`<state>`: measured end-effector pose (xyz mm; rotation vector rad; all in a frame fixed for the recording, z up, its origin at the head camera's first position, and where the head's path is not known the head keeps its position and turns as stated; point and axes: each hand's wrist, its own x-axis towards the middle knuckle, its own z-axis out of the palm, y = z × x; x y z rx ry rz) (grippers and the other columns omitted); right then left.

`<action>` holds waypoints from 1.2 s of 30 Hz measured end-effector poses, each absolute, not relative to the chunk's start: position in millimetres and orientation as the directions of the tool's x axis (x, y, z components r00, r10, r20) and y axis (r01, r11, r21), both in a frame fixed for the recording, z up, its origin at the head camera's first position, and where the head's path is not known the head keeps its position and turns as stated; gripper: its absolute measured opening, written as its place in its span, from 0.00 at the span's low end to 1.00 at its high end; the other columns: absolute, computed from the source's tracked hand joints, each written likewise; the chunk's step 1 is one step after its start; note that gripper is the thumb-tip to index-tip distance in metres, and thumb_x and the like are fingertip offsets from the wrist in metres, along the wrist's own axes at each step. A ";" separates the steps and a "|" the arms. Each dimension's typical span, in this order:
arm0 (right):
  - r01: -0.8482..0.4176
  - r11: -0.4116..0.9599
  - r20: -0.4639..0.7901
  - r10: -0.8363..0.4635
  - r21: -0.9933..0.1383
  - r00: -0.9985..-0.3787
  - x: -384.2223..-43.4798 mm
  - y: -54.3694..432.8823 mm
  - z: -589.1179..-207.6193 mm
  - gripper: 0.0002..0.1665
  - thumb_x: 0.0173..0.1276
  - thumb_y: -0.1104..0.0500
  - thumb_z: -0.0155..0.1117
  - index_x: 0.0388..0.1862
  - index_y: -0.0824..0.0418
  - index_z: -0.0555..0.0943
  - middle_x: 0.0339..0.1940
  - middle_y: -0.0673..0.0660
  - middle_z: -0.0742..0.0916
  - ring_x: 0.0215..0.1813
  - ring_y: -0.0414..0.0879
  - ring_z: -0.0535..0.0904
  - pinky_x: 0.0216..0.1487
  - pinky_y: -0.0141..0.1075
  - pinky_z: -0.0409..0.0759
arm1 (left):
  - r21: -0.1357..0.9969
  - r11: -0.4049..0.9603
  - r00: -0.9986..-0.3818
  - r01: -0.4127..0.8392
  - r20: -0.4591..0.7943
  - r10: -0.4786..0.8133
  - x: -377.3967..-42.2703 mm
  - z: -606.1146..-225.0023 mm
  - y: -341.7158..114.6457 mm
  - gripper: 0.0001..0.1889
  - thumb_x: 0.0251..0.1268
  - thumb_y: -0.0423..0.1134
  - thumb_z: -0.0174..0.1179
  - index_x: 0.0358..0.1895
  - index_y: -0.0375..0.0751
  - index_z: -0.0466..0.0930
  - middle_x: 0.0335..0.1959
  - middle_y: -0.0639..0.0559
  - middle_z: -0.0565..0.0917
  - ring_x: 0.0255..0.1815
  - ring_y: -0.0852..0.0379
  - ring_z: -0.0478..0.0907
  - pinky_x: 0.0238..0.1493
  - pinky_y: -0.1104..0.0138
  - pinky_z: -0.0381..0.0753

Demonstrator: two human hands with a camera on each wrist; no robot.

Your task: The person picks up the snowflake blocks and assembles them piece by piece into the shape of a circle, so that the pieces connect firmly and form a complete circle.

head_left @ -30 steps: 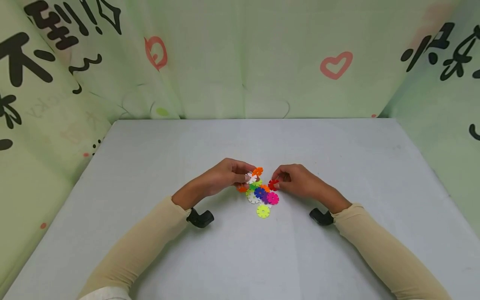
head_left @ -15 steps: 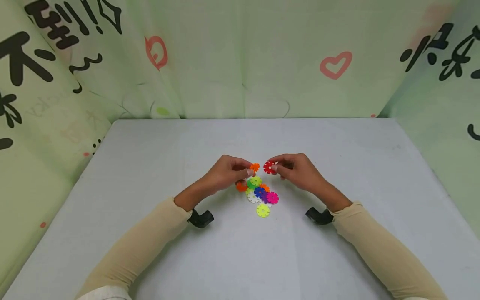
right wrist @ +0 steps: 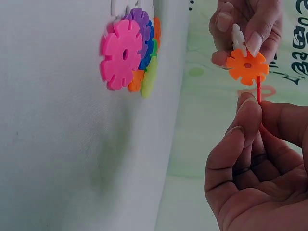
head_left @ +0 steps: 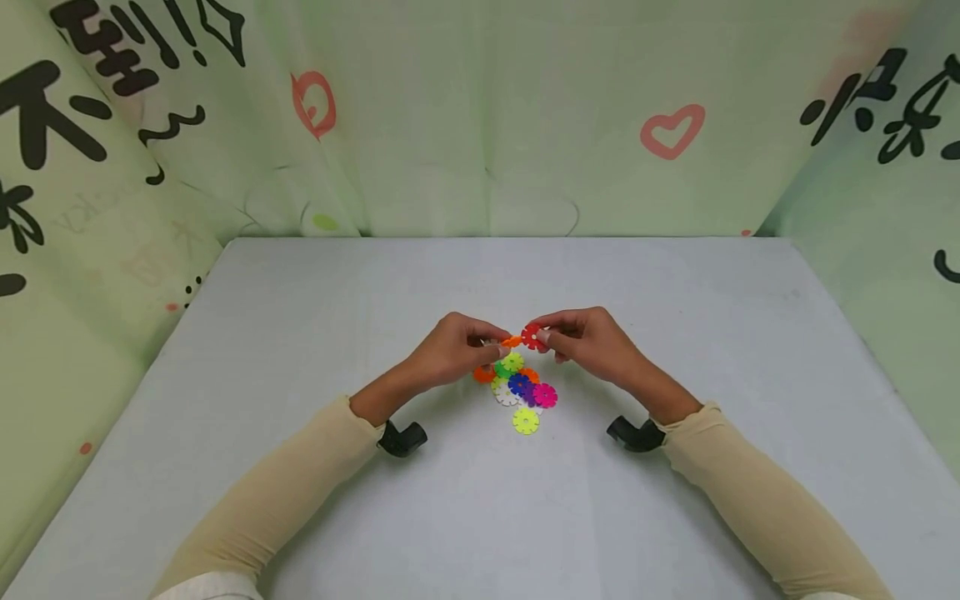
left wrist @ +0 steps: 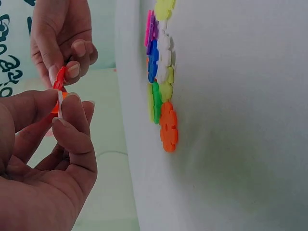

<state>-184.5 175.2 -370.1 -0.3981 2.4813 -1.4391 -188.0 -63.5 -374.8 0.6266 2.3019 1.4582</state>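
My left hand (head_left: 460,347) pinches a white notched plastic disc (right wrist: 238,39), a snowflake building piece, with an orange notched disc (right wrist: 248,65) joined to it. My right hand (head_left: 592,340) holds a red notched disc (head_left: 533,337) between thumb and fingers. In the right wrist view the red disc stands edge-on, its rim at a notch of the orange one. Both hands are raised just beyond a pile of the same discs; a yellow-green disc (head_left: 512,361) and a pink disc (right wrist: 122,54) are among them.
The pile lies on a white-covered table (head_left: 300,292), with a blue disc (head_left: 519,384), an orange disc (left wrist: 168,127) and a lone yellow disc (head_left: 526,420) at its near end. A printed green curtain (head_left: 487,125) stands behind the table. Black wrist mounts (head_left: 402,439) hang under the sleeves.
My right hand has lifted the red disc from beside the pile and brought it left to the orange disc. My left hand has raised the white and orange discs slightly and turned them.
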 end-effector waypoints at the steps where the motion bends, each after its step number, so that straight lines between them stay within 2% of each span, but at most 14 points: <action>1: -0.114 0.476 -0.071 -0.353 -0.872 -0.933 -184.2 174.8 -370.2 0.15 0.72 0.60 0.60 0.53 0.66 0.82 0.36 0.61 0.87 0.33 0.55 0.81 0.40 0.47 0.82 | 0.906 0.378 -0.846 0.191 -0.043 0.532 -187.9 -375.5 -63.5 0.13 0.68 0.36 0.61 0.52 0.34 0.84 0.39 0.42 0.86 0.32 0.47 0.83 0.30 0.67 0.78; 4: -0.118 0.474 -0.064 -0.349 -0.872 -0.935 -184.0 174.0 -371.2 0.15 0.72 0.61 0.60 0.53 0.66 0.83 0.36 0.60 0.87 0.33 0.55 0.80 0.39 0.47 0.82 | 0.892 0.394 -0.854 0.221 -0.018 0.520 -187.0 -376.3 -63.6 0.13 0.68 0.37 0.61 0.51 0.36 0.84 0.38 0.43 0.87 0.30 0.44 0.81 0.23 0.68 0.69; 6: -0.120 0.480 -0.061 -0.345 -0.869 -0.937 -184.1 173.8 -371.4 0.15 0.72 0.61 0.61 0.53 0.66 0.83 0.36 0.59 0.87 0.33 0.55 0.80 0.39 0.46 0.82 | 0.887 0.396 -0.855 0.238 -0.002 0.518 -186.5 -376.8 -63.4 0.13 0.68 0.36 0.61 0.51 0.36 0.84 0.38 0.43 0.87 0.29 0.44 0.82 0.21 0.68 0.67; 13: -0.129 0.475 -0.057 -0.358 -0.871 -0.932 -184.3 174.7 -371.2 0.16 0.71 0.60 0.62 0.54 0.66 0.83 0.38 0.58 0.87 0.35 0.56 0.81 0.40 0.47 0.82 | 0.874 0.381 -0.839 0.302 0.054 0.541 -186.1 -377.2 -62.0 0.12 0.67 0.33 0.62 0.51 0.34 0.84 0.41 0.46 0.86 0.32 0.48 0.83 0.31 0.67 0.80; 17: -0.130 0.431 -0.072 -0.421 -0.893 -0.904 -184.3 177.5 -371.3 0.20 0.71 0.60 0.63 0.59 0.66 0.79 0.42 0.62 0.87 0.39 0.60 0.82 0.45 0.48 0.82 | 0.865 0.376 -0.835 0.332 0.084 0.544 -186.8 -377.7 -62.8 0.12 0.67 0.32 0.62 0.51 0.33 0.84 0.40 0.45 0.86 0.31 0.47 0.83 0.31 0.66 0.80; 22: -0.107 0.378 -0.093 -0.474 -0.920 -0.876 -184.8 178.8 -371.7 0.24 0.70 0.63 0.63 0.63 0.68 0.75 0.46 0.67 0.85 0.44 0.63 0.82 0.47 0.41 0.82 | 0.877 0.356 -0.836 0.322 0.088 0.542 -186.5 -377.5 -63.9 0.12 0.67 0.31 0.61 0.51 0.31 0.83 0.39 0.39 0.86 0.31 0.44 0.82 0.30 0.66 0.81; 24: -0.101 0.371 -0.094 -0.473 -0.923 -0.876 -185.0 178.8 -372.4 0.24 0.70 0.63 0.63 0.63 0.68 0.76 0.47 0.66 0.85 0.45 0.62 0.82 0.47 0.38 0.82 | 0.886 0.336 -0.833 0.319 0.093 0.545 -185.9 -377.6 -62.7 0.12 0.66 0.30 0.61 0.51 0.30 0.83 0.39 0.38 0.85 0.32 0.43 0.83 0.31 0.64 0.82; 31: -0.043 0.331 -0.121 -0.459 -0.943 -0.880 -183.4 178.5 -371.8 0.22 0.72 0.65 0.59 0.63 0.69 0.75 0.50 0.62 0.85 0.48 0.63 0.81 0.48 0.37 0.81 | 0.921 0.255 -0.824 0.294 0.109 0.556 -184.5 -381.5 -57.3 0.13 0.65 0.27 0.62 0.51 0.27 0.82 0.36 0.40 0.83 0.35 0.42 0.83 0.38 0.58 0.84; 36: -0.013 0.335 -0.154 -0.467 -0.942 -0.871 -184.0 178.4 -372.1 0.23 0.72 0.65 0.58 0.64 0.68 0.75 0.52 0.63 0.84 0.50 0.63 0.80 0.50 0.39 0.81 | 0.924 0.250 -0.818 0.288 0.101 0.566 -184.9 -382.2 -57.3 0.12 0.66 0.25 0.60 0.50 0.25 0.81 0.37 0.38 0.83 0.35 0.42 0.85 0.38 0.62 0.84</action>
